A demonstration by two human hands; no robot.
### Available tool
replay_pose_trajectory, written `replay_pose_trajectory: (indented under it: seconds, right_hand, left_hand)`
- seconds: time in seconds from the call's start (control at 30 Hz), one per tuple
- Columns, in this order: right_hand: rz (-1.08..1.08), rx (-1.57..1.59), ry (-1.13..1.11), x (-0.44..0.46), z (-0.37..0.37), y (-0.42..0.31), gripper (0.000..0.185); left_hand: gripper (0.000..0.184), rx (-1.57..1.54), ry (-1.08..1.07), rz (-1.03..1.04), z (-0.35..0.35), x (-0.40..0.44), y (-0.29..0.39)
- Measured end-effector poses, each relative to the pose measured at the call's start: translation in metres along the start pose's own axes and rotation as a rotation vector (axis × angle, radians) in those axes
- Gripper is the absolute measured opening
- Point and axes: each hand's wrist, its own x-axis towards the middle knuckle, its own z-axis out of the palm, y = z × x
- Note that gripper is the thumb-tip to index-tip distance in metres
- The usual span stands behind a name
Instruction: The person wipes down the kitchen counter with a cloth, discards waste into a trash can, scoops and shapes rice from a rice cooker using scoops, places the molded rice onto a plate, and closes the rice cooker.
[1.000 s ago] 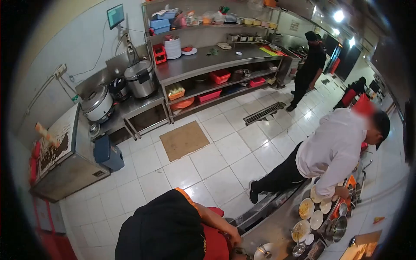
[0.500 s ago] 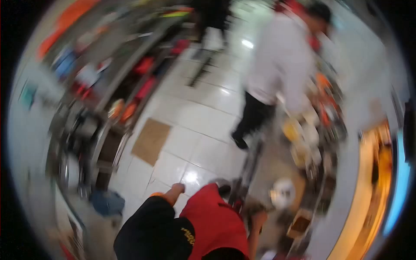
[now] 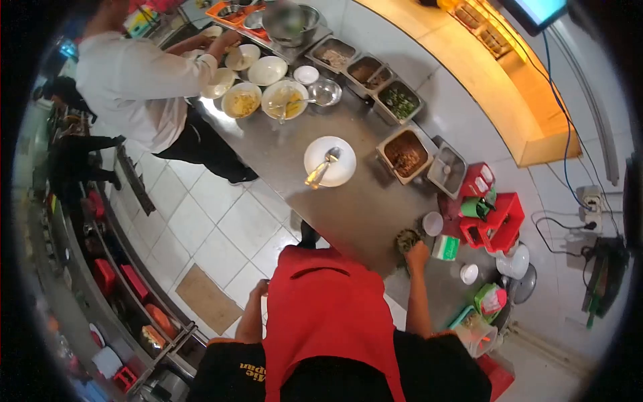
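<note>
My right hand (image 3: 418,254) is closed on a rumpled grey-brown cloth (image 3: 406,240) that rests on the steel counter (image 3: 362,224). Just right of it stand a green and white box (image 3: 446,248) and a small pale cup (image 3: 433,224). At my left side hangs my left hand (image 3: 259,289), beside the red apron (image 3: 331,295) and over the floor; its fingers are too small to make out. Further along the counter lies a white plate (image 3: 330,161) with a spoon and a yellow-handled utensil on it.
A person in a white shirt (image 3: 137,80) works over several bowls (image 3: 268,70) at the upper left. Metal food trays (image 3: 404,153) line the counter's wall side. A red basket (image 3: 499,224) stands to the right. Another person in dark clothes (image 3: 74,157) is across the aisle.
The view has swung right and down, from the aisle to the counter. My right hand and the cloth now show clearly. The white-shirted person now appears at the upper left.
</note>
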Motion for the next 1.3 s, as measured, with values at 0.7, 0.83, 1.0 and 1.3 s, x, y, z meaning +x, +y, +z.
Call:
replay_pose_trajectory:
  seconds: [0.7, 0.83, 1.0, 1.3]
  right_hand:
    - [0.049, 0.033, 0.117, -0.045, 0.025, 0.011, 0.042]
    - [0.100, 0.020, -0.072, -0.030, 0.010, 0.002, 0.041]
    - [0.056, 0.164, 0.002, -0.015, 0.010, -0.009, 0.049]
    - [-0.135, 0.377, 0.077, 0.020, -0.014, -0.049, 0.072]
  left_hand:
    - [0.042, 0.457, 0.078, 0.426, 0.032, 0.113, 0.233]
    - [0.031, 1.067, 0.202, 0.534, -0.020, 0.093, 0.184]
    - [0.027, 0.222, 0.418, 0.202, -0.050, 0.054, 0.152]
    - [0.045, 0.175, 0.210, 0.201, -0.008, 0.024, 0.173]
